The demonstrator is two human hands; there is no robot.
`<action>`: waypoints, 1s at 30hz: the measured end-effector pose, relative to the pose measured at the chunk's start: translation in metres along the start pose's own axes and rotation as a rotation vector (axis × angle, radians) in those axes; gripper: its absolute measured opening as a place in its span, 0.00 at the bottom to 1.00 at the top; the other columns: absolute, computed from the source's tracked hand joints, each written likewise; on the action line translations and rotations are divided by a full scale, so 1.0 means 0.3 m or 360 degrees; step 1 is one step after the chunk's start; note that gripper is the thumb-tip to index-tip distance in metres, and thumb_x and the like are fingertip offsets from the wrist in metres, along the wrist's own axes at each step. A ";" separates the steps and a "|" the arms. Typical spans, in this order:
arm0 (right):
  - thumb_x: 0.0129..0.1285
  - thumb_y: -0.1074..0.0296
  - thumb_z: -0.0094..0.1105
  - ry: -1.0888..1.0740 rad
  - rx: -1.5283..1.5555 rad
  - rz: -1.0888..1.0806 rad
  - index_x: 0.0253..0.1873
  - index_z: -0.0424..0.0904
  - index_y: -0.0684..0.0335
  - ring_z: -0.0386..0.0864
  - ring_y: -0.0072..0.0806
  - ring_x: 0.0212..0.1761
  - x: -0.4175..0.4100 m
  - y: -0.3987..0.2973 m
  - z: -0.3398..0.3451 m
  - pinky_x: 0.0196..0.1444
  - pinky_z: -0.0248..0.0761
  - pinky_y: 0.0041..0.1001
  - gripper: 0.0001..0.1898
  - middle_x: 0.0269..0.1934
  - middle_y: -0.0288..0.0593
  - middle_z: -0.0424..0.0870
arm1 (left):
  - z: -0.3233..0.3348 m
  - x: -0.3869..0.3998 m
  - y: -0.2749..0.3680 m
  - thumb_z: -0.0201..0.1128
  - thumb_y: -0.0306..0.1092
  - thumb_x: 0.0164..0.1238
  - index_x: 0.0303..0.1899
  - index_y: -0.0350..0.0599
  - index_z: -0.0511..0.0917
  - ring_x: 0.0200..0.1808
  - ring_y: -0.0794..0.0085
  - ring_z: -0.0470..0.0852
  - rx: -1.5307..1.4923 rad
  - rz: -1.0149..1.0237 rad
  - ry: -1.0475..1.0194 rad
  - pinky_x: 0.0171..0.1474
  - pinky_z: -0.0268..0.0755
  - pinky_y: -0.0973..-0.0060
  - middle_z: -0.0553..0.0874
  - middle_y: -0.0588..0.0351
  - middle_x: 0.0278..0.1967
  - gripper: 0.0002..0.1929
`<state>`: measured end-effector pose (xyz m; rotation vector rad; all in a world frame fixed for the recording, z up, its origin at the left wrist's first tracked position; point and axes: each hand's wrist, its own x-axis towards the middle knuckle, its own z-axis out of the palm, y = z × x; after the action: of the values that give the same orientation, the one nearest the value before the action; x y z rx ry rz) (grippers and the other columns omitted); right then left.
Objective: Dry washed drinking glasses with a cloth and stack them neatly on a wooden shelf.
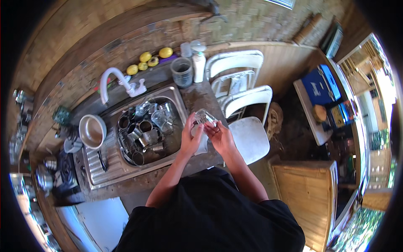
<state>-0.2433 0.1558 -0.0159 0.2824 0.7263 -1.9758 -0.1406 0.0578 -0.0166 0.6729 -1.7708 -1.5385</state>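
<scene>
A clear drinking glass (204, 116) is held tilted between both hands, above the counter to the right of the sink. My right hand (222, 138) has its fingers curled around the rim end. At the other end, the fingers and thumb of my left hand (190, 137) rest against the glass. Under the hands lies a white cloth or paper (201, 148), partly hidden by them. Left of my hands, the steel sink basin (172, 148) contains glass mugs (162, 119), metal cups (134, 130) and other dishes in a jumbled heap.
A white gooseneck faucet (115, 74) arches over the sink. On the ridged drainboard (108, 145) stands a metal pot (92, 131). A dark plastic container (182, 73) and a white pump bottle (199, 67) stand behind. White folding chairs (247, 135) adjoin the counter's right side.
</scene>
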 end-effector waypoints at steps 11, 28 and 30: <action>0.75 0.67 0.48 -0.0476 -0.0821 0.0519 0.59 0.72 0.66 0.82 0.33 0.48 0.001 0.404 0.201 0.53 0.77 0.36 0.14 0.47 0.47 0.84 | -0.477 -0.168 0.171 0.72 0.36 0.56 0.57 0.35 0.74 0.51 0.68 0.81 0.0372 0.0176 0.0560 0.57 0.72 0.68 0.83 0.49 0.47 0.28; 0.52 0.77 0.74 -0.1389 -0.1662 -0.1324 0.66 0.66 0.69 0.79 0.33 0.57 -0.130 0.902 0.954 0.56 0.74 0.29 0.36 0.55 0.49 0.78 | -1.301 -0.066 0.511 0.67 0.28 0.59 0.52 0.36 0.76 0.53 0.54 0.81 0.0619 0.1065 0.0511 0.56 0.73 0.66 0.80 0.43 0.51 0.18; 0.53 0.76 0.74 -0.1430 -0.1616 -0.1496 0.66 0.67 0.69 0.80 0.34 0.54 -0.133 0.885 1.125 0.54 0.75 0.28 0.36 0.54 0.49 0.78 | -1.389 0.026 0.635 0.66 0.28 0.60 0.51 0.36 0.77 0.52 0.53 0.82 0.0657 0.1187 0.0473 0.56 0.73 0.66 0.81 0.43 0.50 0.17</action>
<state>0.0398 -0.1095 0.1727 -1.6868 1.2088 -1.9018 0.1877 -0.1789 0.1985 0.3313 -1.8209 -0.5539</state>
